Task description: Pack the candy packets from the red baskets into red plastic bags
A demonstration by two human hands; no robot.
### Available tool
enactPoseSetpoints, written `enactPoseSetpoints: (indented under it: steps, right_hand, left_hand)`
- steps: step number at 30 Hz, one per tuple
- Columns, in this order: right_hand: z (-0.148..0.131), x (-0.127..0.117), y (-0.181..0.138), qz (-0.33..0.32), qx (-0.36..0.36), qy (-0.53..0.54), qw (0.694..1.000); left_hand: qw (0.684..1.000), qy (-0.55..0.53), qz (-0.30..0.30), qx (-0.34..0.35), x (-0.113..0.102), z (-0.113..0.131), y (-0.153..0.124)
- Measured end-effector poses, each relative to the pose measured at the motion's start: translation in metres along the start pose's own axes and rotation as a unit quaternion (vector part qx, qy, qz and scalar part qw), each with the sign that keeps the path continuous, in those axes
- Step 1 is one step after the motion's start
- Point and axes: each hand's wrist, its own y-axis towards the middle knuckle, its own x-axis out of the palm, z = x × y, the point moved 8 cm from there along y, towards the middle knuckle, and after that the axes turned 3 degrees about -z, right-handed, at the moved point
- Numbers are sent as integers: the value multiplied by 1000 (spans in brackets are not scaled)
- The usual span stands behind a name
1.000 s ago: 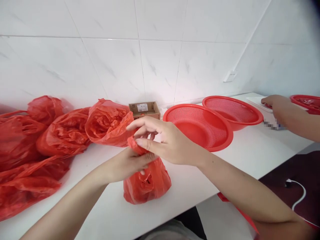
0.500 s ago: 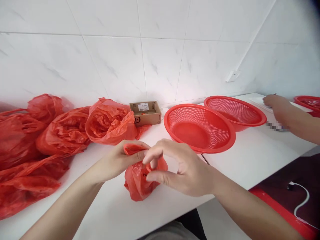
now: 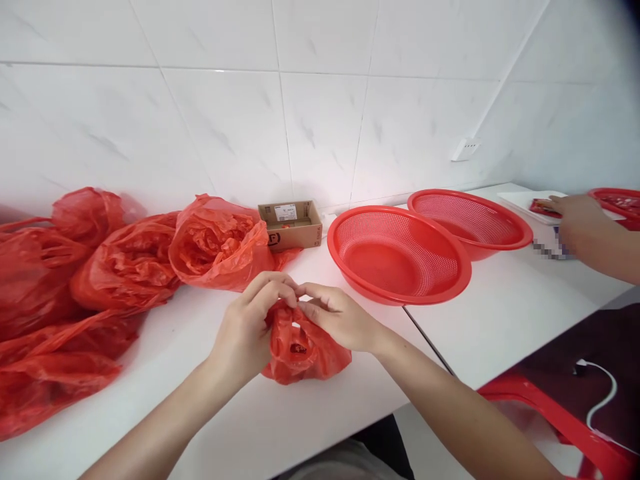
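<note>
A small red plastic bag [image 3: 313, 353] rests on the white table [image 3: 215, 400] in front of me, its top gathered upward. My left hand [image 3: 250, 320] is closed on the upper left of the bag, fingertips pinching the plastic. From the other side my right hand [image 3: 340, 317] pinches the bag's top too, its fingertips meeting those of the left. A hole in the plastic shows just below the fingers. Some dark marks are visible inside it; what the bag contains I cannot make out.
Several larger red bags [image 3: 215, 260] lie along the left. Behind stands an open cardboard box [image 3: 300, 239]. Two red plastic baskets [image 3: 400, 293], [image 3: 475, 220] are right of centre. At far right another person's hand [image 3: 575, 210] touches something red over a white tray [image 3: 515, 198].
My right hand has closed on the bag's top, and my left hand has turned upright. The bag shifted slightly right. The other person's hand moved right and down.
</note>
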Motion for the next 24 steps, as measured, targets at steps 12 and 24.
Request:
enactPoseSetpoints:
  steps: [12, 24]
  right_hand:
    - [49, -43, -28, 190, 33, -302, 933]
    - [76, -24, -25, 184, 95, -259, 943]
  left_hand:
    - [922, -87, 35, -376, -10, -76, -95]
    - [890, -170, 185, -381, 26, -86, -104]
